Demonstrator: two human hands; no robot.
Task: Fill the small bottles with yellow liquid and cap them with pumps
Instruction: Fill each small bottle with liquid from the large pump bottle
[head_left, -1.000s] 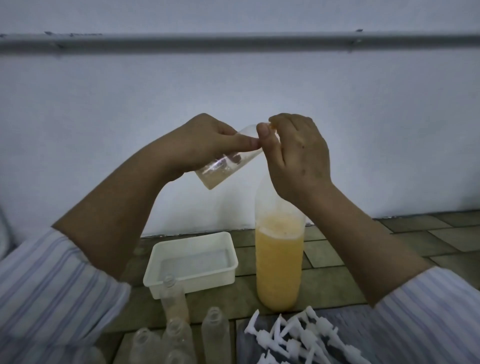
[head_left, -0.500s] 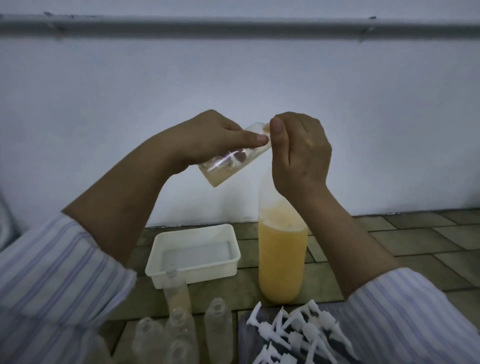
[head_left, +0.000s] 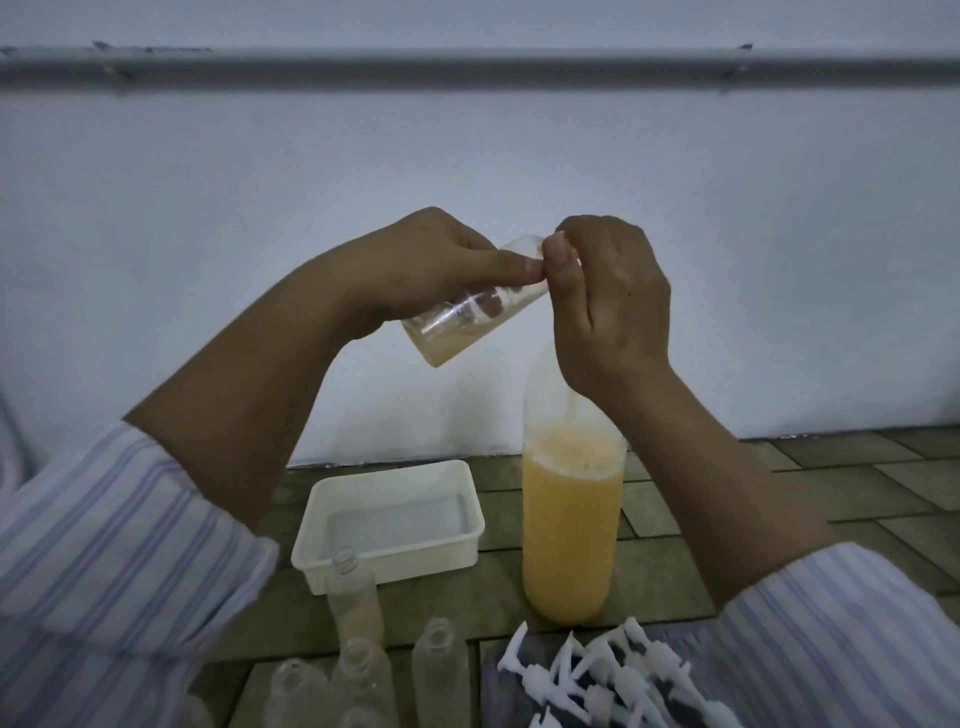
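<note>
Head view: the left hand (head_left: 415, 270) grips a small clear bottle (head_left: 470, 317) round its body, tilted mouth-up toward the right hand (head_left: 605, 301), whose thumb and fingers pinch at the bottle's neck, whatever they hold being hidden; a little yellow liquid sits in the bottle's low end. The bottle looks light, thin-walled and likely slick if wet, so the mid-body is the safest hold, without squeezing. Below stand the big bottle of yellow liquid (head_left: 571, 535), a white tray (head_left: 387, 556), empty small bottles (head_left: 439, 670) and loose white pumps (head_left: 597, 675).
</note>
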